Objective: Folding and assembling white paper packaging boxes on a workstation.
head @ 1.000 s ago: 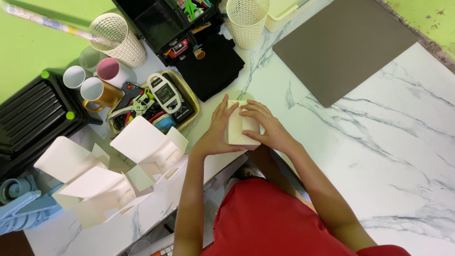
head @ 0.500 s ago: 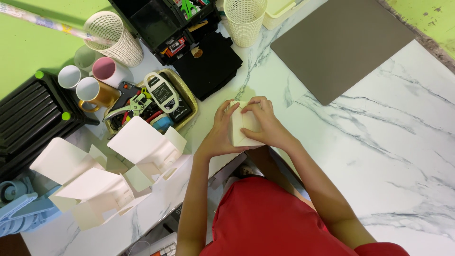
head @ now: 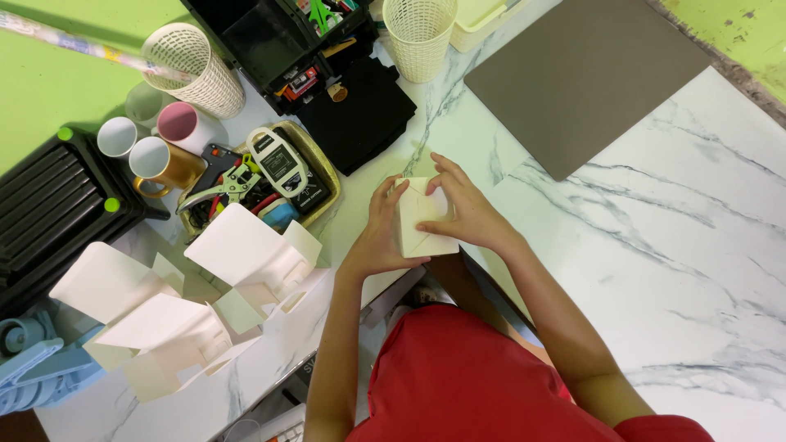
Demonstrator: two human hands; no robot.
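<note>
From the head view I look down on a marble worktop, and both of my hands meet on a small cream paper box [head: 422,219] that sits close to the near edge, just above my red shirt. My left hand [head: 378,237] cups the box's left side, its fingers [head: 381,195] pressed flat along the wall; my right hand [head: 460,213] lies over the top and right side, its fingers [head: 434,168] curled and pinching the top flap down. Left of the box, further along the near edge, lie several unfolded box blanks [head: 246,254], loosely stacked and partly overlapping. Behind them stands a shallow tray [head: 321,168] crowded with hand tools, then mugs [head: 160,160], and two woven baskets [head: 419,37] toward the far edge. A grey mat [head: 585,74] lies at the far right corner, well apart from the hands. My worry is that the thin card may buckle if the right fingers press too hard, and the box sits so near the edge that a sideways push could send it off.
</note>
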